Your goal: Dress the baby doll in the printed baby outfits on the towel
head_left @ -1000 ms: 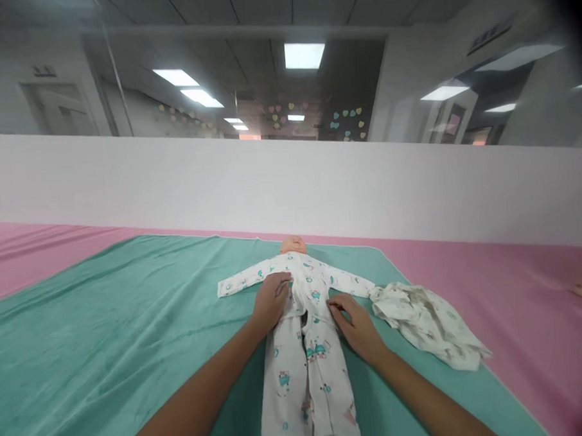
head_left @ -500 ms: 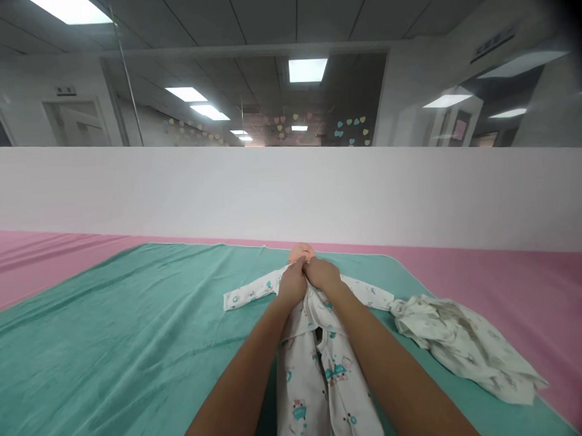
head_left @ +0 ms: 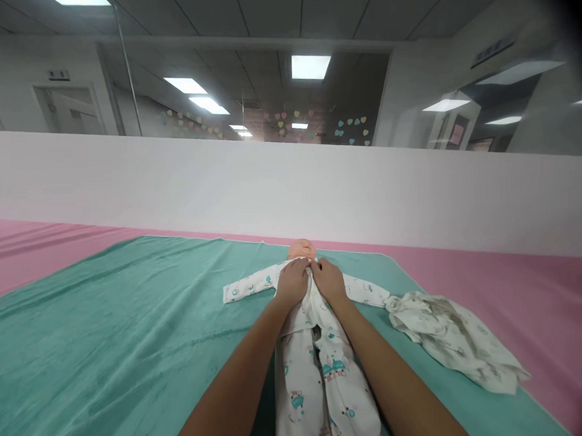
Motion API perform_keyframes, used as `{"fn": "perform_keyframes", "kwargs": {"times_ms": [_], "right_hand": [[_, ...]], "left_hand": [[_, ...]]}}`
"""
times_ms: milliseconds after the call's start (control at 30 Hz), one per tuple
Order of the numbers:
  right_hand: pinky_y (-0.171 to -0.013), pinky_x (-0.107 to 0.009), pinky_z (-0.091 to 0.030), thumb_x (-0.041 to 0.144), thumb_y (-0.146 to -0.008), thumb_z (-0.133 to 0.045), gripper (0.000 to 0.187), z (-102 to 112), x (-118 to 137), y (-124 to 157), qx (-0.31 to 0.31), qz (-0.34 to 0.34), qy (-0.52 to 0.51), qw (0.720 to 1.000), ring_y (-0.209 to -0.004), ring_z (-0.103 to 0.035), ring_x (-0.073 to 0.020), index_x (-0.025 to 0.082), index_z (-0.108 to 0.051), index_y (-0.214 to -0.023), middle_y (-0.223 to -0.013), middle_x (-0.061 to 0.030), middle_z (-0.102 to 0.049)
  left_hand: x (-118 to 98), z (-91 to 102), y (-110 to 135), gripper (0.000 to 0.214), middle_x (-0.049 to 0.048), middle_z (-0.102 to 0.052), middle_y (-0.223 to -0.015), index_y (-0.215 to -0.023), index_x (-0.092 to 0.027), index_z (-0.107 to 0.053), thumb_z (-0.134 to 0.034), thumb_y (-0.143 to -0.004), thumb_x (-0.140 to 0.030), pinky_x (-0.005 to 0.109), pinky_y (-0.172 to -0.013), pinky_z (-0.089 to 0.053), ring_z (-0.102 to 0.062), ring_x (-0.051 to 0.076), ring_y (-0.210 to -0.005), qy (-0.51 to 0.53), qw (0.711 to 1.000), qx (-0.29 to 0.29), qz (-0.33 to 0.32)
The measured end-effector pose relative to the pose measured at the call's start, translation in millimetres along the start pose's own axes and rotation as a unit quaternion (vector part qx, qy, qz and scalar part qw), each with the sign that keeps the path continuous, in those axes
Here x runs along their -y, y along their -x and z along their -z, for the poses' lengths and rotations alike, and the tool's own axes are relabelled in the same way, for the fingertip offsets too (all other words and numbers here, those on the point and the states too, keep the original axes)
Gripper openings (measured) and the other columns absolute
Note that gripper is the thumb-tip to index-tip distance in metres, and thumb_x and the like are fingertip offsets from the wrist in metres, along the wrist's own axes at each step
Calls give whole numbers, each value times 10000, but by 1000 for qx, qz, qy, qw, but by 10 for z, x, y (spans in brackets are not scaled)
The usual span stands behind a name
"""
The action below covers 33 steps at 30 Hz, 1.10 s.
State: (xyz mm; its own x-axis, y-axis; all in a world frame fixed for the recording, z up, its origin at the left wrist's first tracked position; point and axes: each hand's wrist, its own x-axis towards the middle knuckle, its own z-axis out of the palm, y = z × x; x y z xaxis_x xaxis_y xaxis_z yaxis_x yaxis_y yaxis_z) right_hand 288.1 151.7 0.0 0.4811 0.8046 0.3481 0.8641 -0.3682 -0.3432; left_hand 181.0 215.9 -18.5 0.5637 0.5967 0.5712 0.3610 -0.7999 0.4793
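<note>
A baby doll (head_left: 301, 248) lies on its back on a green sheet (head_left: 146, 340), only its head showing above the collar. It wears a white printed baby garment (head_left: 305, 314) with both sleeves spread out sideways and the front parted below the chest. At the neckline my left hand (head_left: 294, 282) is closed on the left edge of the garment's front. Close beside it, my right hand (head_left: 328, 279) pinches the right edge just under the doll's chin. Whatever fastening lies between the fingertips is too small to make out.
To the right lies a crumpled white printed cloth (head_left: 455, 339), touching the end of the right sleeve. Pink cloth (head_left: 491, 286) shows around the green sheet. Behind stands a low white wall (head_left: 222, 189) with glass above it.
My hands have shifted slightly apart at the collar, and the right hand's fingers are now more bent. The doll's head shows a little more. The camera view has tilted slightly.
</note>
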Motion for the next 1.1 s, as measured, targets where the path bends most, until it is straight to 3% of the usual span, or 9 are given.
{"fn": "perform_keyframes", "kwargs": {"times_ms": [167,300,533,800,1100], "right_hand": [[-637,-279,-318,515,-902,-332,373,101,59,390,6,53,-4,999,-792,-575,-211,204,-534,-860,-884,-55,-622],[-628,-275,-315,452,-891,-389,305,145,94,524,8,64,21,998,-808,-576,-209,187,-539,-906,-931,-69,-612],[-606,-257,-262,293,-940,-330,261,85,60,518,-59,75,11,995,-752,-547,-146,191,-542,-827,-838,-24,-605],[-589,-248,-250,283,-922,-328,282,46,-93,392,-46,12,-114,992,-706,-515,-152,191,-548,-772,-760,-26,-608],[-614,-235,-282,320,-918,-352,259,62,-78,409,-43,41,-157,986,-755,-534,-153,213,-573,-834,-792,-10,-625]], "left_hand": [[67,38,204,369,17,-557,-1297,-1093,-237,-644,-369,-862,-148,401,-1075,-332,-437,198,-1243,26,999,-14,-12],[111,66,362,437,11,-520,-1339,-1189,-261,-596,-353,-853,-122,430,-1097,-295,-373,193,-1296,34,998,-9,-53],[91,116,396,496,5,-478,-1378,-1274,-243,-527,-333,-844,-91,437,-1091,-308,-357,195,-1298,-24,997,15,-70],[32,151,406,555,8,-428,-1412,-1318,-270,-472,-343,-822,-58,426,-1082,-313,-337,210,-1304,-87,992,42,-75],[-150,176,402,457,77,-398,-1416,-1302,-237,-461,-335,-877,-129,491,-1058,-303,-307,263,-1315,-116,992,42,-33]]}}
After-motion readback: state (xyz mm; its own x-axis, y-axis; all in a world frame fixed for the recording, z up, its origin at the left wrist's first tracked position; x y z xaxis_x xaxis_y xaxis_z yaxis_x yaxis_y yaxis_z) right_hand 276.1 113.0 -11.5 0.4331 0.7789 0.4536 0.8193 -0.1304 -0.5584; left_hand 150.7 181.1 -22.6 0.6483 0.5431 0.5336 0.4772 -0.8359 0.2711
